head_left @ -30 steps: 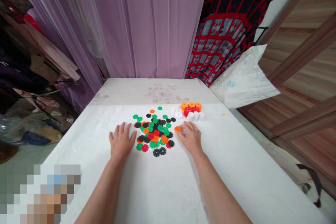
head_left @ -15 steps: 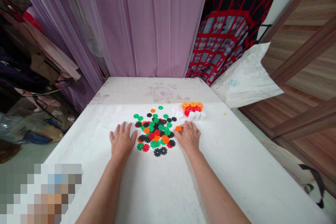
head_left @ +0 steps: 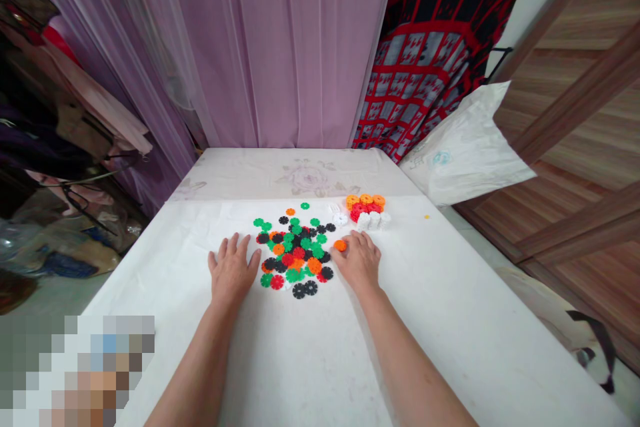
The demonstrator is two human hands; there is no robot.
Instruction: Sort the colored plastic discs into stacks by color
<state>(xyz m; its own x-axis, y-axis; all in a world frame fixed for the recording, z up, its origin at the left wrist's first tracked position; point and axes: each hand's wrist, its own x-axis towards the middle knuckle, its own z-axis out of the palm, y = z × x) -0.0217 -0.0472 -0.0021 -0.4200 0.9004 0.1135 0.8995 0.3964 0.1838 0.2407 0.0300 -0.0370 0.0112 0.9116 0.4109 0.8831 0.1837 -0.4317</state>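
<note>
My left hand (head_left: 233, 267) lies palm down on the white cloth with its fingers spread, just left of a loose heap of snowflake discs (head_left: 299, 252). The heap mixes green, black, red and orange notched plastic discs, some overlapping. On the right side of the heap, my right hand (head_left: 359, 259) rests on the cloth, thumb and fingers closed on an orange snowflake disc (head_left: 341, 245). Beyond that hand stand short stacks in rows: orange discs (head_left: 365, 199), red discs (head_left: 358, 212) and white discs (head_left: 374, 220). Some white discs (head_left: 340, 219) lie beside them.
The table (head_left: 310, 360) is covered in white, with a flower-printed cloth (head_left: 307, 177) at its far end. A purple curtain (head_left: 290, 47) hangs behind. A white bag (head_left: 465, 150) is by the right edge, a wooden door (head_left: 580, 107) further right, clothes (head_left: 95, 93) on the left.
The view has shifted very slightly. Both hands and the discs stay in the same places, with the orange disc still in my right hand.
</note>
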